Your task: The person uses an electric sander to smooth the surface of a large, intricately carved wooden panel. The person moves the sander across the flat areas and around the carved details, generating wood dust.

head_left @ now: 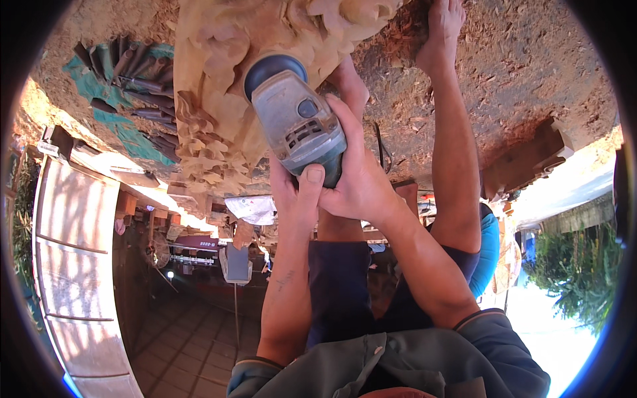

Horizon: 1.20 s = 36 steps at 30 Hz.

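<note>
Both my hands grip a disc sander with a dusty grey and teal body and a round dark blue pad. The pad rests on, or just over, a large pale carved wooden panel with deep curling relief. My left hand is closed round the sander's near end, its thumb lying over the back. From the right, my right hand wraps the body, its thumb side along the tool. The underside of the pad is hidden.
Many dark carving tools lie on a green cloth left of the panel. Wood chips cover the ground. My bare feet and legs are beside the panel. A wooden block lies at the right.
</note>
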Each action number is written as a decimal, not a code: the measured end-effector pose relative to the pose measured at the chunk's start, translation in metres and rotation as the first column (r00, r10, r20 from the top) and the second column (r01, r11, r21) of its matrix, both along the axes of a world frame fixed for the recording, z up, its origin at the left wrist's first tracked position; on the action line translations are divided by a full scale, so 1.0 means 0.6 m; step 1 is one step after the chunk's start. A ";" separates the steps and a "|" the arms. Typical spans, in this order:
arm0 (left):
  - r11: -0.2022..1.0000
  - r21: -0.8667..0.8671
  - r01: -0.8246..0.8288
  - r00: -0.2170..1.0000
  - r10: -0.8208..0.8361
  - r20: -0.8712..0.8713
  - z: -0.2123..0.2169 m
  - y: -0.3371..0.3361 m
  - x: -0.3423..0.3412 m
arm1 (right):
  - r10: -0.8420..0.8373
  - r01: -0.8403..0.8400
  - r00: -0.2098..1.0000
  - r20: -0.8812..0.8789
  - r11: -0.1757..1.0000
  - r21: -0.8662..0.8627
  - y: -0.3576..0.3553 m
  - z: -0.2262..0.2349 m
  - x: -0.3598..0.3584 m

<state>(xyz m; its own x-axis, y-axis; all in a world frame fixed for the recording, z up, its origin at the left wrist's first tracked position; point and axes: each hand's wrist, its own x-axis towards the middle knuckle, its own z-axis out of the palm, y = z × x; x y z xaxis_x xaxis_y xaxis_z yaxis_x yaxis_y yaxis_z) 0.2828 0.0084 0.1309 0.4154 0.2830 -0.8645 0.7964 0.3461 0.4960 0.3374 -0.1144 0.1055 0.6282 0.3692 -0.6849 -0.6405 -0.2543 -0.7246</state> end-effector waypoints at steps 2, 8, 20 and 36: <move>1.000 0.000 0.027 0.999 -0.027 0.025 -0.017 -0.002 -0.007 | -0.007 0.007 1.000 -0.022 1.000 -0.011 -0.001 -0.007 -0.005; 0.993 -0.051 -0.107 0.994 0.106 -0.027 -0.023 -0.002 -0.072 | 0.069 -0.069 0.997 -0.036 0.997 -0.019 0.000 -0.004 -0.013; 0.997 -0.054 -0.052 0.997 0.055 0.057 -0.042 -0.027 -0.031 | 0.130 -0.134 0.990 -0.048 0.988 -0.075 -0.020 -0.003 0.020; 0.999 0.001 -0.036 0.999 0.036 0.003 -0.014 -0.004 -0.010 | -0.003 0.003 1.000 0.022 1.000 0.011 0.006 -0.010 -0.008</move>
<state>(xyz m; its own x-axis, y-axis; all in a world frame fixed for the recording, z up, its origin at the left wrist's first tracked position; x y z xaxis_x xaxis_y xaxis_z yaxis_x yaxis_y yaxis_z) 0.2767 0.0059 0.1223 0.4070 0.2987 -0.8632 0.7820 0.3744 0.4983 0.3323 -0.1108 0.0997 0.6441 0.3748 -0.6668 -0.6253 -0.2441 -0.7412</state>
